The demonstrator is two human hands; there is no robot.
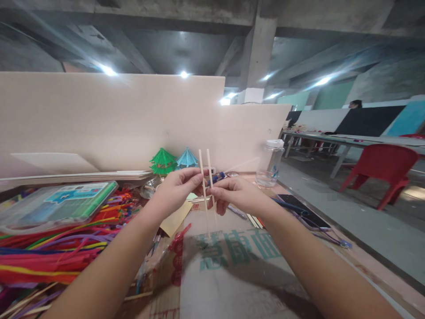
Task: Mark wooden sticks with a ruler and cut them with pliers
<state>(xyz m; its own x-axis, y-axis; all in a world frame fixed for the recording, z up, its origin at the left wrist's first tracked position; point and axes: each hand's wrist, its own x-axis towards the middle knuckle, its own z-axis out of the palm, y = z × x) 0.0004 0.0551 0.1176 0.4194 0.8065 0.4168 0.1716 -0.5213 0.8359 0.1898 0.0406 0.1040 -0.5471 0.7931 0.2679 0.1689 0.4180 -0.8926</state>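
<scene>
While both forearms reach forward from the lower corners of the view, the left hand (177, 186) and the right hand (232, 192) meet at the middle, raised above the surface (358, 261). Each hand is closed in a narrow pinch: the left hand grips the left wooden stick (202, 177) between thumb and fingertips, and the right hand grips the right wooden stick (210, 170) the same way. Both sticks stand nearly upright, just beside each other, with their tops above the hands and their lower ends pointing down toward a sheet of cardboard (232, 274).

That cardboard carries large teal Chinese characters, blurred and cut off by the arms, so I cannot read them for certain. A clear plastic case (59, 206) at the left has a green and blue printed label, too small to read.

Under the case lies a heap of coloured pipe cleaners (49, 252). Behind the hands stand a green paper umbrella (162, 160) and a blue paper umbrella (187, 158) against a pale partition board (109, 119). A clear bottle (270, 164) with a white cap stands to the right, a dark phone (303, 210) lies near the right forearm, and a red chair (381, 170) stands well apart on the floor.
</scene>
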